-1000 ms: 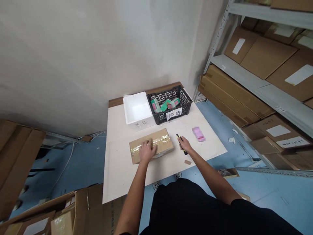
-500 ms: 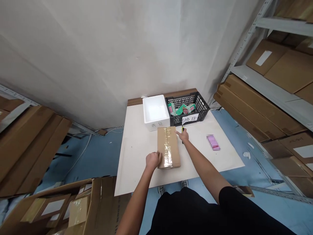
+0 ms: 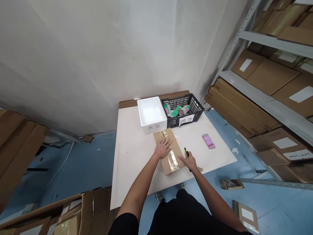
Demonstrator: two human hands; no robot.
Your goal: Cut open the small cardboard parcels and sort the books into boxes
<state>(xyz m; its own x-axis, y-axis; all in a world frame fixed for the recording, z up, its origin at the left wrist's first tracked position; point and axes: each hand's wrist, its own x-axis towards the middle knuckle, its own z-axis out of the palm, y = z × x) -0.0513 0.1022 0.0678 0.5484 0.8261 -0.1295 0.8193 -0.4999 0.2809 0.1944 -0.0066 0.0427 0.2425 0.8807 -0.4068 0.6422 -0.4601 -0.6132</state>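
A taped cardboard box (image 3: pixel 167 164) lies slightly turned on the white table, a shiny strip of clear tape running along its top. My left hand (image 3: pixel 163 148) rests flat on the box with its fingers spread. At the box's right side is my right hand (image 3: pixel 190 162), wrapped around a yellow and black utility knife (image 3: pixel 186 152). The knife points up and away from me, and my right thumb reaches to the box's edge. A small piece of cardboard (image 3: pixel 200 169) shows beside my right wrist; whether it belongs to the box I cannot tell.
Behind the box stand a white foam bin (image 3: pixel 151 112) and a black crate (image 3: pixel 195 104) holding green packages. A pixelated pink item (image 3: pixel 208 141) lies on the table's right side. Loaded shelves (image 3: pixel 269 104) rise at right; a large carton (image 3: pixel 81 209) of smaller boxes stands lower left.
My left hand has moved from the box's left side onto its top. The box has turned and shifted toward me. My right hand has come nearer to me with the knife.
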